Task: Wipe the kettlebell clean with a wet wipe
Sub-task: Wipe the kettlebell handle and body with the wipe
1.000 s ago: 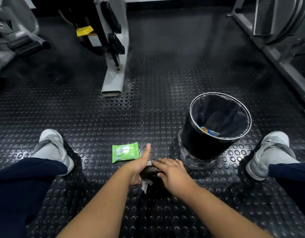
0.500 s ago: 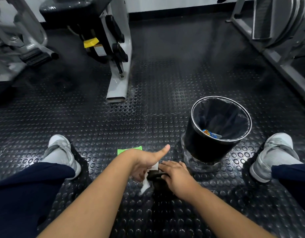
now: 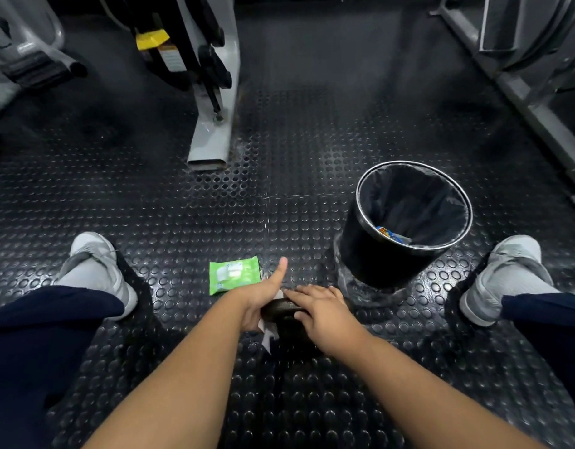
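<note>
A black kettlebell stands on the studded rubber floor between my legs, mostly covered by both hands. My left hand presses a white wet wipe against the left side of the handle, thumb stuck out forward. My right hand lies over the handle and top from the right, holding the kettlebell steady. Only a crumpled corner of the wipe shows below my left hand. The kettlebell's body is largely hidden under my right hand.
A green pack of wipes lies on the floor just left of my left hand. A black lined waste bin stands ahead on the right. Gym machine frames rise behind; my grey shoes flank the spot.
My left hand has slid back along the handle with the wipe, thumb now pointing forward, uncovering the green pack. The view has tilted slightly. My right hand stays on the kettlebell.
</note>
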